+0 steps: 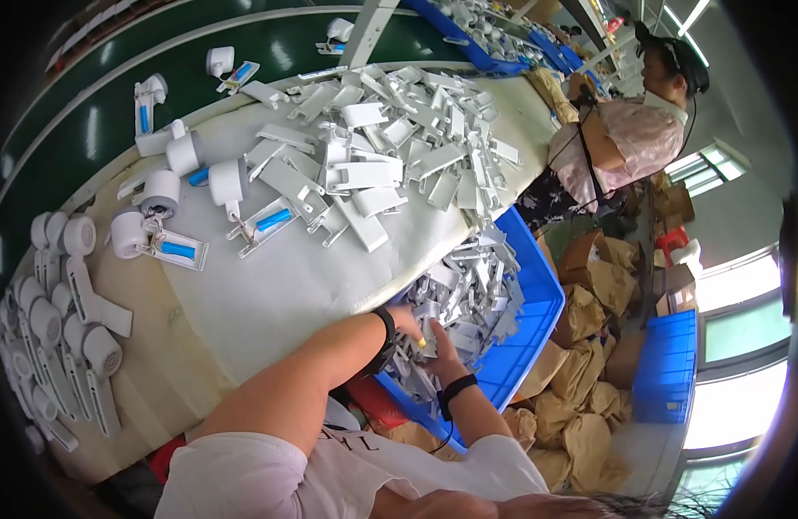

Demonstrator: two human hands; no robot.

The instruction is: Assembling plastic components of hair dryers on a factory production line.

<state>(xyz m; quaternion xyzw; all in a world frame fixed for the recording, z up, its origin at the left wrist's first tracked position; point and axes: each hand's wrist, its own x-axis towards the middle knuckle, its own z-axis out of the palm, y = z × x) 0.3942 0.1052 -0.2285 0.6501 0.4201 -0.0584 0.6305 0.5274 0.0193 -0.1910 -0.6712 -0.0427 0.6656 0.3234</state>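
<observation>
Both of my hands are down in a blue bin (537,324) heaped with small grey-white plastic parts (477,281). My left hand (405,322), with a black band at the wrist, reaches in over the table-side edge. Its fingers curl among the parts, and a bit of yellow shows at one fingertip. Facing it from the right is my right hand (445,353), also with a black wristband. Its thumb points up and its fingers bend round parts lying between the two hands. Which pieces each hand grips is partly hidden.
A large pile of white plastic housings (373,164) covers the far side of the pale table (269,324). White round-headed units (228,182), some with blue cells, lie left. More assembled units (70,320) crowd the left end. Paper sacks (581,415) fill the floor at right; a co-worker (624,143) sits beyond.
</observation>
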